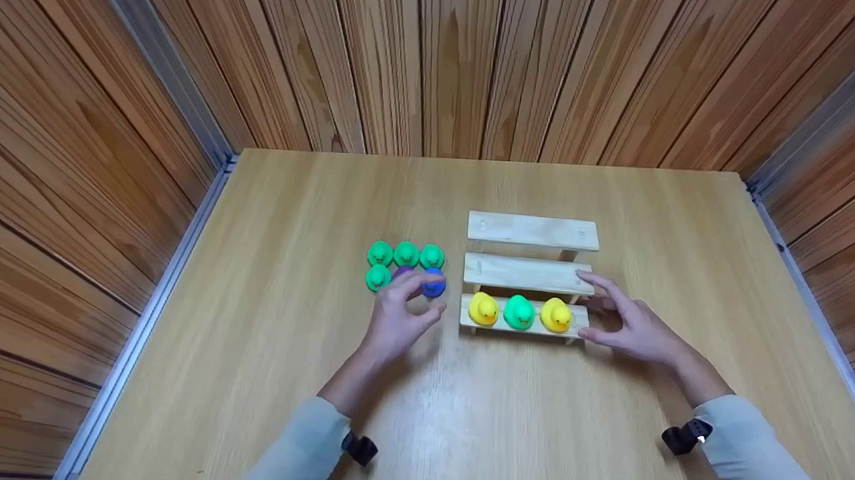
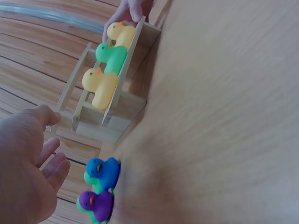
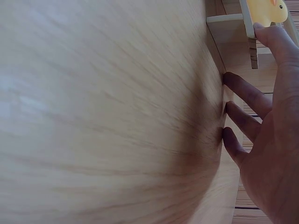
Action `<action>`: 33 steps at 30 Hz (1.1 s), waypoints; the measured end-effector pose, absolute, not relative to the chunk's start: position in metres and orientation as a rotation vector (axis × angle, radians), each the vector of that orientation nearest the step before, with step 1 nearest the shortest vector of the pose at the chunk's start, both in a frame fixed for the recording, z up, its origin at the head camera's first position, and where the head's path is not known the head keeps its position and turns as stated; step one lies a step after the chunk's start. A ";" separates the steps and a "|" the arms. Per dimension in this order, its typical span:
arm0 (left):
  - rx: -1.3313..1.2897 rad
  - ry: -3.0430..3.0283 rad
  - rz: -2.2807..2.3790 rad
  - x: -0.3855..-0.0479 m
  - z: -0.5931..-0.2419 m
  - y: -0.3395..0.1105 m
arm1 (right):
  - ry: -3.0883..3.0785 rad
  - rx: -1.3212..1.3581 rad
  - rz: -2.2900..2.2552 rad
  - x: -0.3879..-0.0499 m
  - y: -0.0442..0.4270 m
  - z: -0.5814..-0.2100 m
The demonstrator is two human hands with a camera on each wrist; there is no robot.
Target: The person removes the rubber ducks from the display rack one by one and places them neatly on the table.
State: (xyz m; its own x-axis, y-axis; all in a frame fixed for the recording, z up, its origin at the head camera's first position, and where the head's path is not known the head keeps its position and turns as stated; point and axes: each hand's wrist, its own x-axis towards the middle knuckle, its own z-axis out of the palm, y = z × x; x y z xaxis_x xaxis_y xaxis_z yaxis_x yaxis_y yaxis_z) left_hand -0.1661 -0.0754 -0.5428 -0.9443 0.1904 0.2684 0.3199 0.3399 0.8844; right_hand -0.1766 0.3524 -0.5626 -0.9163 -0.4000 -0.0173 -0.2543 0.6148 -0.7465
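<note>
A pale wooden three-step stand (image 1: pixel 526 273) bears a row on its lowest step: a yellow duck (image 1: pixel 482 309), a green duck (image 1: pixel 519 312) and another yellow duck (image 1: pixel 556 315). My right hand (image 1: pixel 633 330) is at the stand's right end, thumb touching the lowest step, some fingertips on the table. Left of the stand, my left hand (image 1: pixel 399 318) hovers over loose rubber ducks, thumb and fingers apart, nothing between them. Beneath it are a blue duck (image 1: pixel 434 284) and a purple duck (image 2: pixel 96 205), which the hand partly covers in the head view.
Several green ducks (image 1: pixel 406 254) sit grouped with the blue and purple ones on the wooden table (image 1: pixel 285 261). The stand's top step (image 1: pixel 532 231) lies toward the back. Wood-patterned walls (image 1: pixel 453 63) with metal edging rise around the table.
</note>
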 end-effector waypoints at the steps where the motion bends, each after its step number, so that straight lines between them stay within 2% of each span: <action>1: -0.481 -2.478 -1.659 -0.166 -0.543 -0.073 | 2.655 -0.544 -1.186 -0.177 0.352 -0.563; 17: -0.537 -2.544 -1.629 -0.162 -0.539 -0.034 | 2.626 -0.559 -1.197 -0.179 0.353 -0.560; 33: -0.533 -2.527 -1.670 -0.163 -0.553 -0.013 | 2.635 -0.564 -1.191 -0.176 0.352 -0.561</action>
